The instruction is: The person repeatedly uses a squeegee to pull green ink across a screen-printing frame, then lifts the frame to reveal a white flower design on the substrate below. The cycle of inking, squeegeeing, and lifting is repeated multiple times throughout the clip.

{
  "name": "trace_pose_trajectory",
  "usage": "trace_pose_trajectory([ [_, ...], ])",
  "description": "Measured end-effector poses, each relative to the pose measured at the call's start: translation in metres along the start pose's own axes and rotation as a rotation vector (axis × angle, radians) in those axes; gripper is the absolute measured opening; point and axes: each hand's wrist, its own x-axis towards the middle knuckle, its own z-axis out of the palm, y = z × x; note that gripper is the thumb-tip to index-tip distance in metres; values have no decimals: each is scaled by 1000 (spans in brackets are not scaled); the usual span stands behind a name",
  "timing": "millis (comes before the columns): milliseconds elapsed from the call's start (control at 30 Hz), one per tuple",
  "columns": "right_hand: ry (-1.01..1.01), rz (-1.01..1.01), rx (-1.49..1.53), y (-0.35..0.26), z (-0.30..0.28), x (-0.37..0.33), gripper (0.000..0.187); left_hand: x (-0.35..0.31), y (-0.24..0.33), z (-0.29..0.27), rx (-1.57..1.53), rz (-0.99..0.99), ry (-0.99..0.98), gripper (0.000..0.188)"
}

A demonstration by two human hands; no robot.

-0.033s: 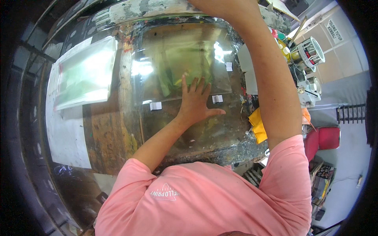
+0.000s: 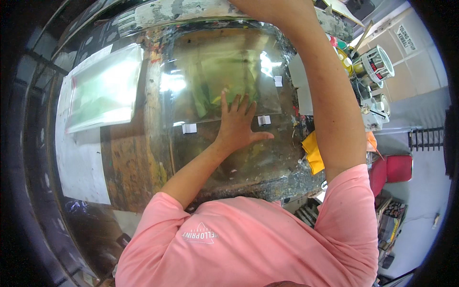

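My left hand (image 2: 236, 119) lies flat with its fingers spread, over the near edge of a clear plastic sheet (image 2: 179, 103). The sheet rests on a glossy, see-through work surface (image 2: 205, 167). Small white folded tabs stand along the sheet's edges: one tab (image 2: 189, 128) left of my hand, another tab (image 2: 264, 120) by my thumb, and a third tab (image 2: 278, 81) at the right side. Across the right side my right forearm (image 2: 299, 33) reaches to the far edge of the table. My right hand is cut off by the top of the picture.
On the left, a stack of clear plastic sheets (image 2: 103, 91) lies on white paper (image 2: 83, 167). A yellow cloth (image 2: 313, 153) hangs at the right edge. Cans (image 2: 373, 64) and pots crowd beyond my right arm. A red chair (image 2: 399, 168) stands further right.
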Motion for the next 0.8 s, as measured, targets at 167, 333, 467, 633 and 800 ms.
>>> trace_pose_trajectory([
  [167, -3, 29, 47, 0, 0, 1, 53, 6, -5, 4, 18, 32, 37, 128],
  [333, 39, -10, 6, 3, 5, -4, 50, 5, -6, 10, -28, 63, 64, 123],
  [467, 53, -46, 59, 3, 7, -5, 49, 3, -7, -4, -120, 154, 206, 110],
  [633, 118, -51, 11, 2, 12, -18, 47, -12, -45, -89, -761, -407, 435, 93],
  [800, 46, -45, -163, -10, 38, -90, 62, -43, -95, -177, -1257, -460, 588, 106],
])
